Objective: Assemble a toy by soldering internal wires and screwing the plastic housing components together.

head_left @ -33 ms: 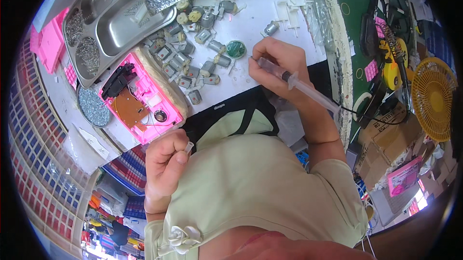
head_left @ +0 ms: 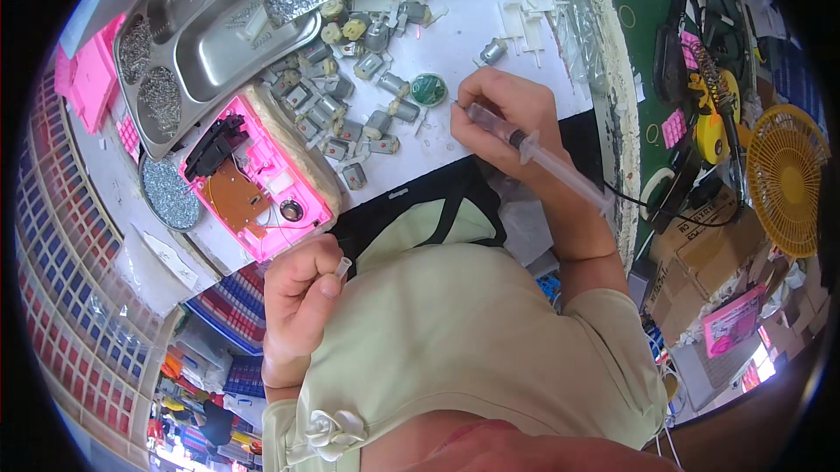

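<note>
Syringe: A clear plastic syringe (head_left: 503,129) is inside the right hand, to the right of the pink case (head_left: 289,157) and well apart from the left hand, its nozzle end angled back toward the case's side.
Right hand: The worker's right hand (head_left: 514,122), right of the pink case, is curled around the barrel, thumb and fingers closed on it; the long plunger trails past the wrist.
Left hand: Just on the near side of the pink case, the left hand (head_left: 300,293) is folded, pinching a small translucent tube (head_left: 343,268) between thumb and finger; whether it touches the case cannot be told.
Pink case: Glossy plastic, open-faced, with a black moulded part (head_left: 216,148), a flat brown board (head_left: 234,196) and a round dark-centred part (head_left: 291,209) inside.
Motors: Boxy, silvery motors (head_left: 325,109) lie heaped right of the pink case on the white counter (head_left: 472,21), near a round green piece (head_left: 429,90).
Tray: Smooth, compartmented metal (head_left: 206,61), beyond the pink case, holds small metallic pieces.
</note>
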The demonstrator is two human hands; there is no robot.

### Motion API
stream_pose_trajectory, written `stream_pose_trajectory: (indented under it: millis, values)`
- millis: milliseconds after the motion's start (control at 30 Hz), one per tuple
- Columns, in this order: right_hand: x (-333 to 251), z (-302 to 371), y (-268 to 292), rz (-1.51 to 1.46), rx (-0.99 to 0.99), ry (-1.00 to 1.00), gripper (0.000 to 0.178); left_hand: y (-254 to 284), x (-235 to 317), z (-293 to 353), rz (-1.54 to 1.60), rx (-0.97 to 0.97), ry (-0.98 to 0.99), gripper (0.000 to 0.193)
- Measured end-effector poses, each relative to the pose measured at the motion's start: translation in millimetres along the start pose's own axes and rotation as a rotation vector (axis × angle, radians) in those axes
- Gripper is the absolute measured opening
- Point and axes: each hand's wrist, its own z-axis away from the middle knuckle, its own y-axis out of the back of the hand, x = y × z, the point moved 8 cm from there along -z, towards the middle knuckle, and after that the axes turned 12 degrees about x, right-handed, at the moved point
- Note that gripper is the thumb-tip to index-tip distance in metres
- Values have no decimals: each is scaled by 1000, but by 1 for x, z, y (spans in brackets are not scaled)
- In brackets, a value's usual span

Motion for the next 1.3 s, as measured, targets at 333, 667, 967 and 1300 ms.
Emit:
stream_pose_trajectory:
  millis: [333,667,967,1300]
  values:
    - [-4,2,4,-24,80,108,15,3,0,2,8,17,-5,33]
    - [11,-1,1,-132,-70,-245,12,4,-1,2,19,21,-10,35]
    - [-12,-6,-1,79,11,167,14,6,0,1,23,30,-19,32]
    - [2,3,7,-37,9,-84,16,6,1,1,35,43,-27,32]
